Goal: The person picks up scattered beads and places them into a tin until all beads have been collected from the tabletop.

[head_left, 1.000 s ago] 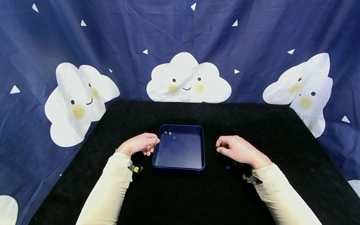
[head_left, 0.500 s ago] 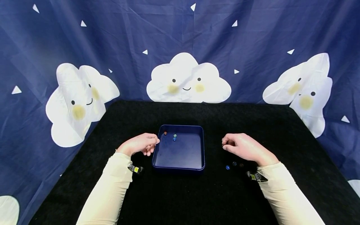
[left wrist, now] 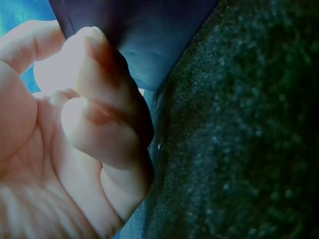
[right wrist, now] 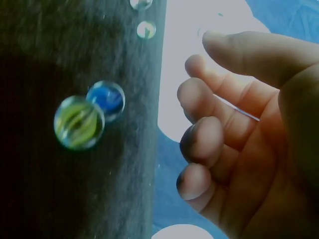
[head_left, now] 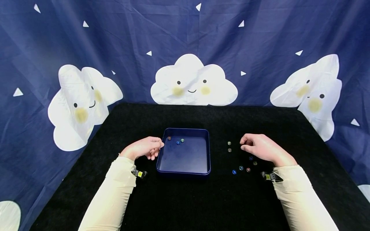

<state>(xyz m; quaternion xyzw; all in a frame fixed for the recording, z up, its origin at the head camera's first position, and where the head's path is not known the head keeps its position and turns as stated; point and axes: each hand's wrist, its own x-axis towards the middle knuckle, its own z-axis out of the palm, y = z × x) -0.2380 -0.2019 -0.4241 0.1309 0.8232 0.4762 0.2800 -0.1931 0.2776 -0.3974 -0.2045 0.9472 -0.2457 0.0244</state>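
A dark blue square tray lies on the black cloth, and my left hand pinches its left rim between thumb and finger. Inside are three glass marbles near the far left: a reddish marble, a blue marble and a green marble. Right of the tray hovers my right hand, fingers loosely bent, nothing seen between them. Two clear marbles lie left of its fingertips. Below that hand, in the right wrist view, a yellow-striped marble and a blue marble appear close together.
Nearer the front right lie more marbles: a bright blue marble, a teal marble and a reddish marble. Black cloth covers the table. Behind it hangs a blue curtain with white clouds.
My right hand has moved right, bringing several marbles into sight on the cloth. Inside the tray, the green marble has rolled right, past the blue one. The left hand stays put.
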